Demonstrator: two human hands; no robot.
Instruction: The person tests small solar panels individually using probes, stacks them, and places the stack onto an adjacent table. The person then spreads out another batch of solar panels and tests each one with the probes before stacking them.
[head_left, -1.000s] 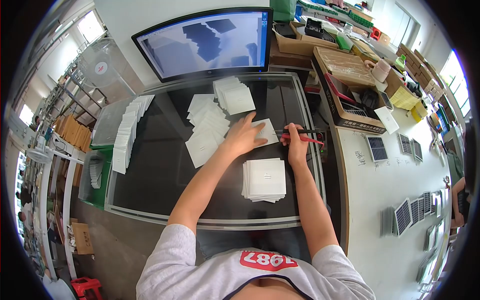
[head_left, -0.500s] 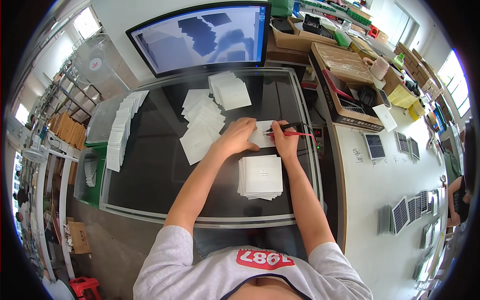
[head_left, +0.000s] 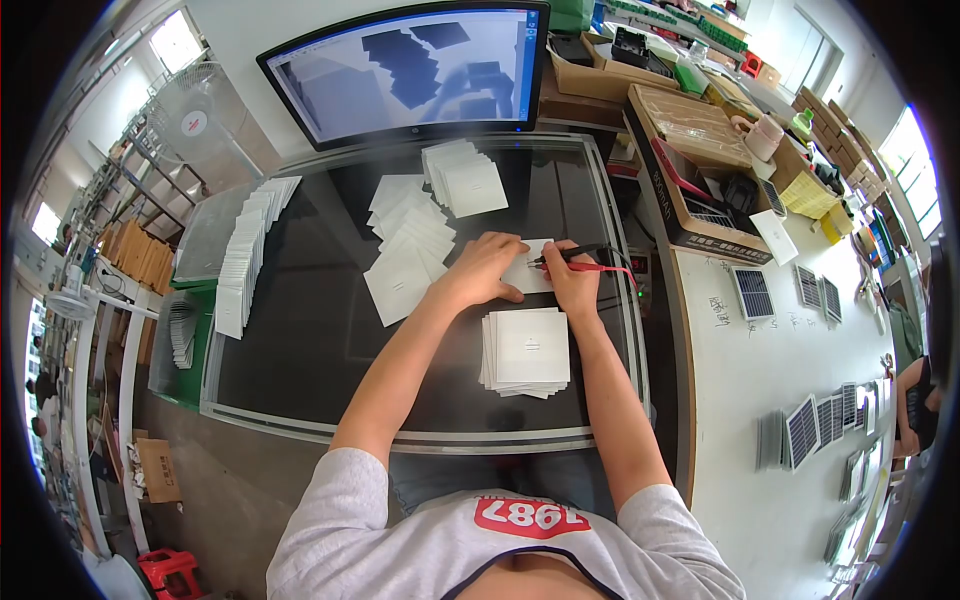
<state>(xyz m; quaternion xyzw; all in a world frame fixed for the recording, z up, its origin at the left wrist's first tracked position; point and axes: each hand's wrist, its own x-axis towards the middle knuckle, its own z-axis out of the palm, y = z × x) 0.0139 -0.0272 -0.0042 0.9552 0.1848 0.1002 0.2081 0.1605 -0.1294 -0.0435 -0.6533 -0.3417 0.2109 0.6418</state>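
My left hand rests on the left side of a small white panel, with its thumb at the near edge and fingers at the far edge. Two test probes, one red and one black, are pinched in my right hand. Their tips point left onto the middle of that panel; actual contact is too small to make out. Just nearer to me lies a neat stack of white panels. Fanned-out white panels lie left of my left hand, and another fanned pile sits beyond it.
A monitor stands behind the dark glass tabletop. A long row of white panels lines the left side by a green bin. To the right, a side table carries solar panels and a cardboard box.
The view has shifted very slightly. Both hands keep nearly the same pose over the panel, and the picture on the monitor differs a little.
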